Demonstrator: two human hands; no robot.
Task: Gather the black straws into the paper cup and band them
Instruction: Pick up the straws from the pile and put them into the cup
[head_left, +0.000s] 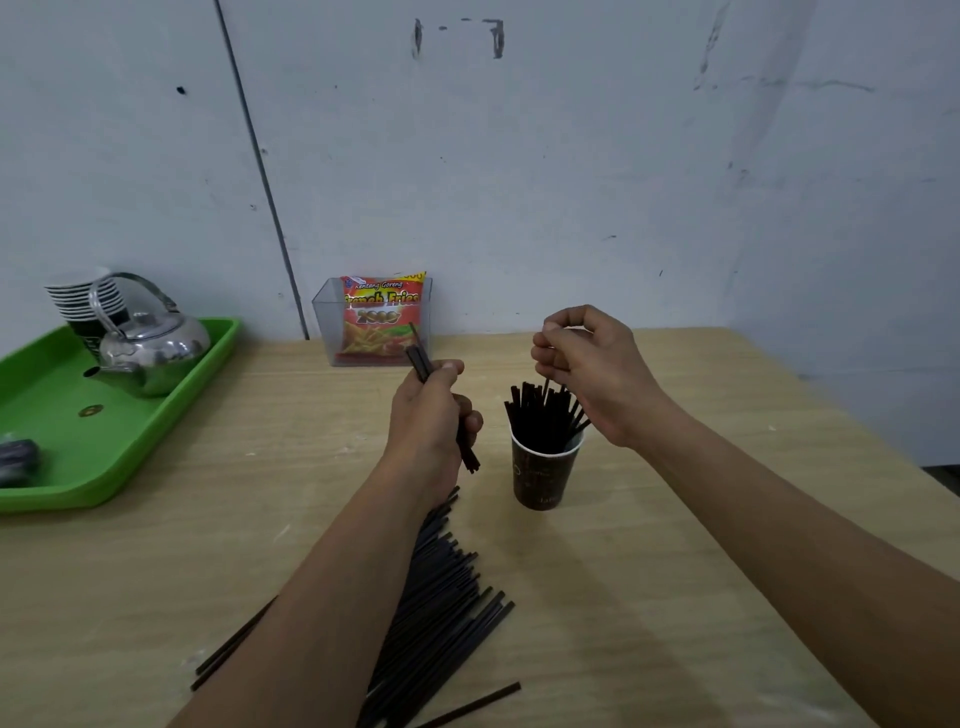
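Left hand (431, 410) clenched on a few thin black straws (421, 358), right hand (587, 364) pinched on one straw above the straw-filled dark paper cup (540, 478), loose straw pile (441, 597) partly hidden under the left forearm, green plastic tray (156, 415) at left

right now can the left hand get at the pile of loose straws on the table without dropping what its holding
Probably not easily: the left hand is closed on a few straws, and its own forearm lies over the loose pile. It would need to empty first.

The left forearm (332, 597) covers much of the loose pile of thin black plastic straws (441, 613) on the counter; the dark blurred object (18, 460) on the green plastic tray (171, 405) is unidentifiable.
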